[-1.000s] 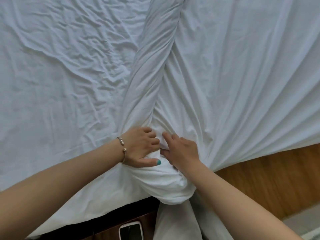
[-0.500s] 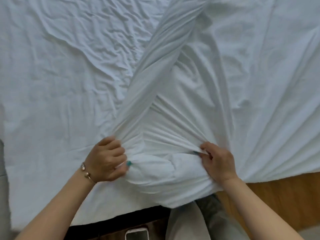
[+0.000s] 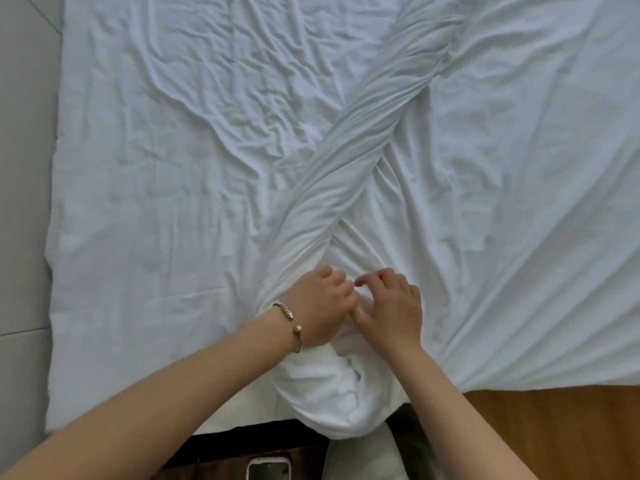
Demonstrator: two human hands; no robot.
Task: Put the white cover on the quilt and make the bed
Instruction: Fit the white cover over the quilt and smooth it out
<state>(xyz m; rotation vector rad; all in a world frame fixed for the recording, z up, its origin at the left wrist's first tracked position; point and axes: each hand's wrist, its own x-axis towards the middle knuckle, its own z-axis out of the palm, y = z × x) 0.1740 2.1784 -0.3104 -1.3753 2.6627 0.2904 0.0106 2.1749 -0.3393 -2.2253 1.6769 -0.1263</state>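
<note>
The white cover [image 3: 502, 174] lies spread over the bed, with a twisted band of it [image 3: 349, 168] running diagonally from upper right down to my hands. Below my hands a bunched white bulge, the quilt end inside the cover [image 3: 332, 400], hangs over the bed's near edge. My left hand [image 3: 322, 306], with a bracelet on its wrist, grips the gathered fabric at the foot of the twist. My right hand [image 3: 391, 310] sits right beside it, fingers curled and pinching the cloth. The two hands touch.
A crumpled white sheet [image 3: 166, 161] covers the left of the bed. Grey floor [image 3: 24, 168] lies at the left, wooden floor [image 3: 554, 431] at lower right. A phone [image 3: 268, 469] lies on a dark ledge at the bottom edge.
My hands, spread apart on the fabric half a second ago, have come back together at the base of the twist. The view has pulled back, showing more of the bed.
</note>
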